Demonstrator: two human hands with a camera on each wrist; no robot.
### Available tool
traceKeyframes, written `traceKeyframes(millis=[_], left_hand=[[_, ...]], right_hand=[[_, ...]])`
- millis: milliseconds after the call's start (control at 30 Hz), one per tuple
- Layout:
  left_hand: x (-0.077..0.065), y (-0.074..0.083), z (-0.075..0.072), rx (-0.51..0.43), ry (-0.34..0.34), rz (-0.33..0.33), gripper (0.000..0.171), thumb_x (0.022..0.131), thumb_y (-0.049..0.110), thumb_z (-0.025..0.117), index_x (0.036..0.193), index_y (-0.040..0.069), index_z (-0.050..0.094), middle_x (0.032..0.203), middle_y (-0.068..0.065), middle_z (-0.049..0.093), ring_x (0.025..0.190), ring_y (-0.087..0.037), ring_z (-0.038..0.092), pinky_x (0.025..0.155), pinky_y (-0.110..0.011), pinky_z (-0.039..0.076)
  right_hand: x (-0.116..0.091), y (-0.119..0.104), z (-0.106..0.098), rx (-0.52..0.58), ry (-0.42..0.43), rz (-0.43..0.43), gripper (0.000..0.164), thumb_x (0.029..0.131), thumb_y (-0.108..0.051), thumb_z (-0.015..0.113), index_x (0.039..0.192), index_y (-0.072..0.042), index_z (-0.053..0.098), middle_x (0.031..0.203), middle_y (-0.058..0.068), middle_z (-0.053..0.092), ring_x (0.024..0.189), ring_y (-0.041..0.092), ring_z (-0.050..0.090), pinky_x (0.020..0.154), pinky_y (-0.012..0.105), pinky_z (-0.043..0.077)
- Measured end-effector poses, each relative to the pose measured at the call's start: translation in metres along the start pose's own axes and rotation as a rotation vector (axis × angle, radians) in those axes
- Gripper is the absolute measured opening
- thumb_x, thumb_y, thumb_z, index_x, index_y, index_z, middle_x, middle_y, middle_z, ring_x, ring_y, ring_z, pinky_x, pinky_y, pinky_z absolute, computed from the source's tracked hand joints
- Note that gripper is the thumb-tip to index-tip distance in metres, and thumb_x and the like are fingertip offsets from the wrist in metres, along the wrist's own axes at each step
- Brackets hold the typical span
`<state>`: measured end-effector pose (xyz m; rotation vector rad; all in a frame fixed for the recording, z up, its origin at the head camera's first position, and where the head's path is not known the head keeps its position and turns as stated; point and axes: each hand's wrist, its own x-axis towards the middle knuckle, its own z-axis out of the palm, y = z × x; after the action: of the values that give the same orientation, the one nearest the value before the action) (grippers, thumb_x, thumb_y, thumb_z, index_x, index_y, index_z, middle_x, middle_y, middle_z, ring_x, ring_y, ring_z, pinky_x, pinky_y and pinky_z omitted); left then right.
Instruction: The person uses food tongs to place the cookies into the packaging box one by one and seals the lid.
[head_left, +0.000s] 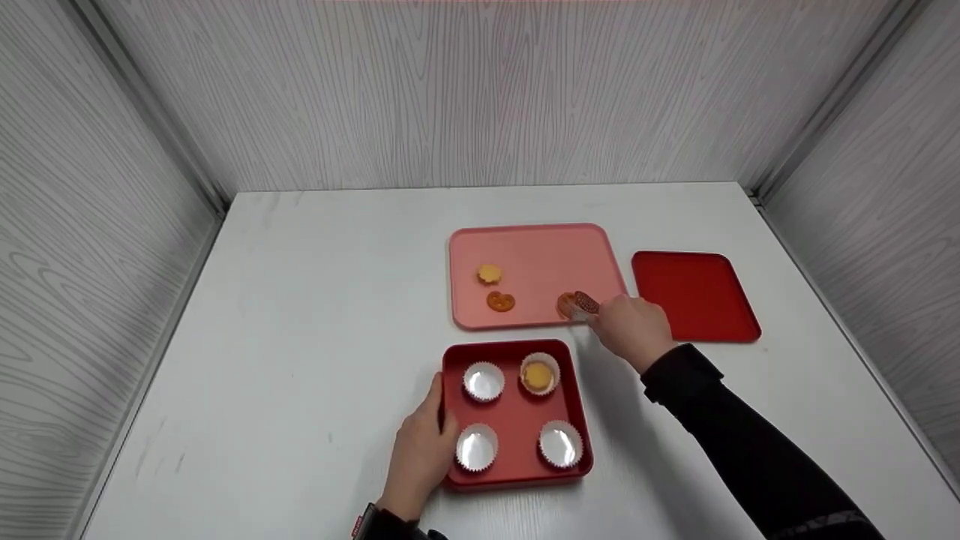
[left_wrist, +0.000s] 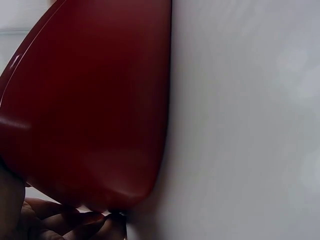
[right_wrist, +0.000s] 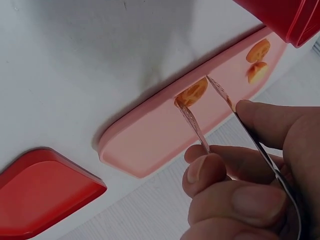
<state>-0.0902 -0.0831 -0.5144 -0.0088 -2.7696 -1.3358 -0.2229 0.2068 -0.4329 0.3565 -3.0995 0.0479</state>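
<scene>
My right hand (head_left: 636, 330) holds metal tongs (right_wrist: 194, 127) with perforated tips. The tips stand on either side of an orange-brown pretzel-shaped piece (right_wrist: 194, 93), which lies at the near edge of the pink tray (head_left: 540, 259). One tip appears to touch it; whether both do I cannot tell. My left hand (head_left: 421, 450) grips the left side of a deep red square pan (head_left: 517, 442), thumb at the rim and fingers curled against the outer wall (left_wrist: 100, 100). Several white fluted cups stand in the pan, and the far right cup (head_left: 555, 367) contains a yellow piece (head_left: 537, 376).
Farther left on the pink tray lie another pretzel-shaped piece (head_left: 500, 301) and a yellow flower-shaped piece (head_left: 489, 274). A flat red tray (head_left: 697, 296) is right of it, beyond my right hand. Grey wood-grained panels (head_left: 480, 97) enclose the white table (head_left: 300, 337) at the back and sides.
</scene>
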Motion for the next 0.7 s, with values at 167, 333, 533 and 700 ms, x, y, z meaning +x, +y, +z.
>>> traceKeyframes(millis=[167,333,533,700], left_hand=[[-0.0002,-0.0011,0.0008,-0.003,0.002,-0.005,0.058,0.09,0.014,0.053,0.144,0.007,0.034,0.133,-0.011,0.051,0.112,-0.024,0.054,0.091,-0.042,0.044],[-0.0003,-0.0012,0.002,-0.015,0.005,-0.006,0.057,0.091,0.014,0.053,0.144,0.006,0.034,0.133,-0.011,0.051,0.114,-0.024,0.053,0.092,-0.043,0.043],[-0.0005,-0.0004,0.0012,-0.019,0.011,0.006,0.057,0.091,0.013,0.054,0.143,0.006,0.035,0.133,-0.011,0.051,0.113,-0.024,0.054,0.091,-0.044,0.044],[-0.0006,0.0002,0.0008,-0.016,0.008,0.011,0.057,0.091,0.014,0.054,0.144,0.005,0.034,0.133,-0.013,0.051,0.114,-0.025,0.053,0.091,-0.044,0.044]], right_hand=[[0.0028,-0.0041,0.0,-0.029,0.01,-0.003,0.03,0.086,-0.026,0.063,0.066,-0.003,0.063,0.054,0.008,0.052,0.052,0.029,0.053,0.044,0.046,0.045],[0.0046,-0.0082,0.0028,-0.077,0.037,-0.009,0.031,0.085,-0.024,0.065,0.062,-0.004,0.061,0.051,0.007,0.048,0.053,0.03,0.055,0.044,0.045,0.045],[0.0046,-0.0093,0.0034,-0.1,0.02,-0.011,0.03,0.085,-0.024,0.066,0.063,-0.004,0.062,0.05,0.006,0.045,0.051,0.027,0.053,0.042,0.043,0.044],[0.0043,-0.009,0.0052,-0.097,0.004,0.011,0.03,0.086,-0.023,0.064,0.063,-0.005,0.06,0.051,0.006,0.045,0.052,0.026,0.053,0.043,0.042,0.044]])
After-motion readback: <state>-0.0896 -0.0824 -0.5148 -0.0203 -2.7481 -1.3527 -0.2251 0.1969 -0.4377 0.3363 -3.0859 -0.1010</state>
